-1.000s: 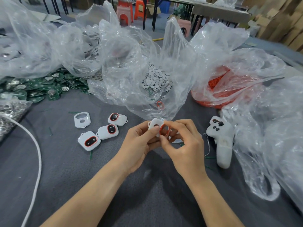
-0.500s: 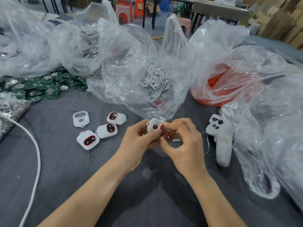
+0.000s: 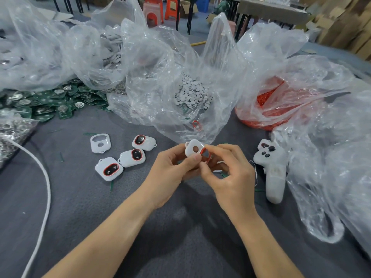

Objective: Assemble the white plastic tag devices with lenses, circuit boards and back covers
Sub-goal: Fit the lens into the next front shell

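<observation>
My left hand (image 3: 172, 171) grips a white tag shell (image 3: 193, 149) above the grey table, thumb across its lower edge. My right hand (image 3: 226, 173) pinches a red ring lens (image 3: 205, 154) against the shell's right opening. Three tags with red-ringed dark lenses lie to the left: one (image 3: 109, 169), another (image 3: 132, 157) and a third (image 3: 143, 141). An empty white shell (image 3: 100, 143) lies beside them. Green circuit boards (image 3: 50, 103) are heaped at far left.
Clear plastic bags crowd the back: one holds small white discs (image 3: 192, 95), another red rings (image 3: 269, 109). A loose red ring (image 3: 196, 125) lies under the plastic. A white handheld controller (image 3: 272, 169) lies at right. A white cable (image 3: 43, 189) curves along the left. Metal rings (image 3: 12, 133) sit far left.
My hands have stayed in place, working the red ring against the shell with small finger movements. The tags on the table have not moved.
</observation>
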Demonstrator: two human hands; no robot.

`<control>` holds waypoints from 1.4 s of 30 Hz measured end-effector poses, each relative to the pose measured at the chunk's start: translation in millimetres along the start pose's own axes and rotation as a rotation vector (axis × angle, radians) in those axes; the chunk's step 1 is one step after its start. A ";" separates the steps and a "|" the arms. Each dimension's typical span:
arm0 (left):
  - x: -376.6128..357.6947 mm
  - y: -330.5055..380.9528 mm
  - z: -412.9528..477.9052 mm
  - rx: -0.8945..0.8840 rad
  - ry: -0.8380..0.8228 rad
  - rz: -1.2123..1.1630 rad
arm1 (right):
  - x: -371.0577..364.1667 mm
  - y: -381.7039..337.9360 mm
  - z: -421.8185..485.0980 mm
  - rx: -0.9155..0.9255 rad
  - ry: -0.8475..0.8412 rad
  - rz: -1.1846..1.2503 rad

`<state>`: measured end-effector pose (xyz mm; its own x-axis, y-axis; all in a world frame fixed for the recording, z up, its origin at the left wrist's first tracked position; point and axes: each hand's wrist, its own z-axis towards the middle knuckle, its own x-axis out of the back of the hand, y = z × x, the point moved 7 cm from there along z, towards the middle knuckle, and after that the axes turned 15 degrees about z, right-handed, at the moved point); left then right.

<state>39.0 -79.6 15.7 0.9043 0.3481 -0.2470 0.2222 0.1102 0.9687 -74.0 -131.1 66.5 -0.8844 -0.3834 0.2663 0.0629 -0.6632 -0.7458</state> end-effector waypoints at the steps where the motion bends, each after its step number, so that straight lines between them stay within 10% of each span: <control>1: -0.7 0.5 -0.1 -0.002 -0.007 -0.009 | 0.4 0.3 0.2 -0.005 0.007 0.008; 42: 3.7 -2.4 1.2 0.038 0.008 -0.001 | -2.1 6.8 0.6 -0.039 -0.086 0.109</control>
<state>42.2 -79.7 12.5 0.9011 0.3555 -0.2482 0.2370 0.0755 0.9686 -71.4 -135.2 61.2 -0.8301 -0.5069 0.2326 0.1372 -0.5899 -0.7958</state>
